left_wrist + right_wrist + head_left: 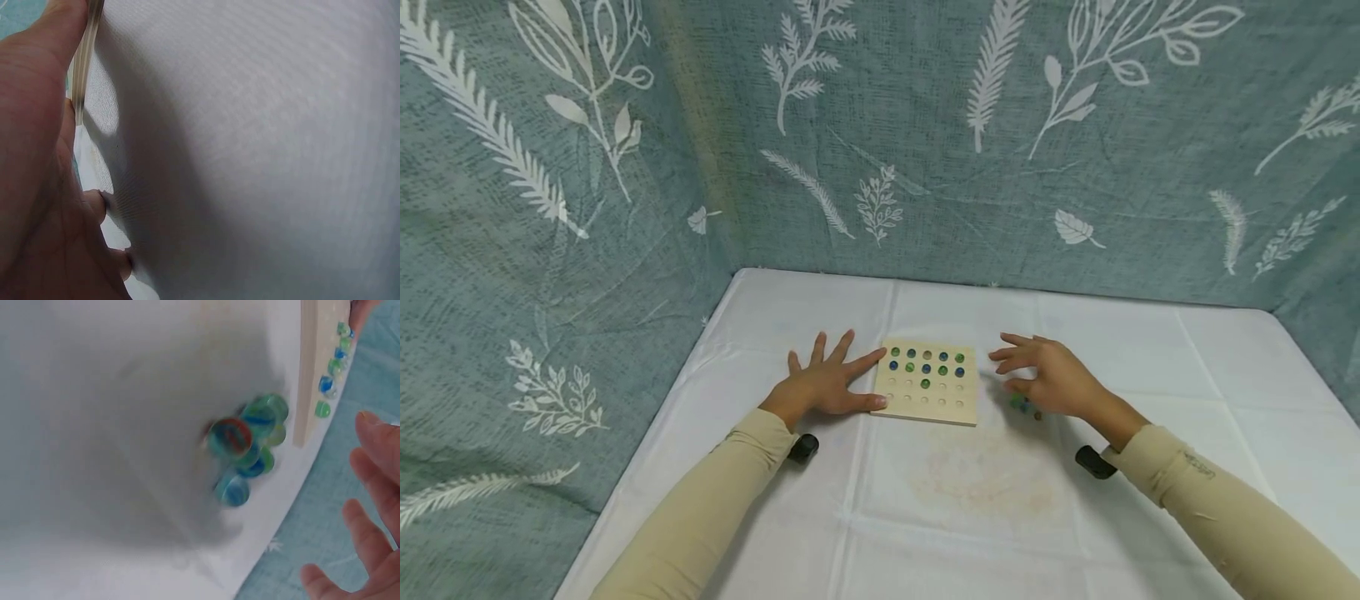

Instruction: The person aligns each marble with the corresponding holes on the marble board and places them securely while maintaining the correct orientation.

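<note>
A pale wooden board [955, 414] with rows of round hollows lies on the table. Glass marbles [927, 368], green and blue, fill its two far rows, and one green marble [926, 384] sits mid-row in the third. My left hand [823, 385] is spread flat, thumb and forefinger touching the board's left edge; the left wrist view shows the thumb against the board's side [85, 69]. To the right of the board my right hand [1054, 379] hovers with fingers apart and nothing held. Several loose marbles [231, 437] cluster beneath it, one with red swirls, partly hidden in the head view.
A white cloth [985, 517] covers the table, with creases and a faint brownish stain in front of the board. Blue-green leaf-patterned curtains [925, 208] hang along the far and left sides. Dark wrist cameras [1096, 462] sit below both hands.
</note>
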`<state>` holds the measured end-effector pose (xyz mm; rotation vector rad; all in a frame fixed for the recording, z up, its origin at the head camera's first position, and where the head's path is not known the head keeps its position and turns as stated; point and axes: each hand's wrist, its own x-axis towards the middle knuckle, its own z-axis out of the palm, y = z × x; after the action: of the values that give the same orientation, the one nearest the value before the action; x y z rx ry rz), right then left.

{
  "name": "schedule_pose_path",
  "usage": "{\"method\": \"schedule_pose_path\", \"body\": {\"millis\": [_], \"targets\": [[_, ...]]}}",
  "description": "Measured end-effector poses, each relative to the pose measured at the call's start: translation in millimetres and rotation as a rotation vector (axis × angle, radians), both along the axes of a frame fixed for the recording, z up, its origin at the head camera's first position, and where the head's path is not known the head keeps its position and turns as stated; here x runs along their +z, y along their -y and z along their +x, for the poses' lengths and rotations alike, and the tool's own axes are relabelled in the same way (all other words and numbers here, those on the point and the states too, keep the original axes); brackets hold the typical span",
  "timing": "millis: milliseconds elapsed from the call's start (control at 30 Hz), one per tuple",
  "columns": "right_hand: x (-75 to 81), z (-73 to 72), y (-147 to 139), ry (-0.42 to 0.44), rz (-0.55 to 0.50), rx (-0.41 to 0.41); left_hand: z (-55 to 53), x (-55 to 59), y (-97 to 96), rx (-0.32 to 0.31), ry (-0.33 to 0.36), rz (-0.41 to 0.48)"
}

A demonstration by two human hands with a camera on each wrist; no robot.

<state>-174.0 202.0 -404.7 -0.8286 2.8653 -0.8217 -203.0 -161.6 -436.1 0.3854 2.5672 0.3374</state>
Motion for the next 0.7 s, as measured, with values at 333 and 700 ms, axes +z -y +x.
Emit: {"method": "schedule_pose_path", "body": {"millis": [333,700], "targets": [[0.1,5.2,-21.0,0.007,-0.006,-0.024,1.5,-0.6,1.5,-0.011,-0.007,-0.001],[-3.5,9.7,-38.1,0.006,0.002,-0.034,6.2,10.4,0.6,-0.025,-0.009,-0.009]]}}
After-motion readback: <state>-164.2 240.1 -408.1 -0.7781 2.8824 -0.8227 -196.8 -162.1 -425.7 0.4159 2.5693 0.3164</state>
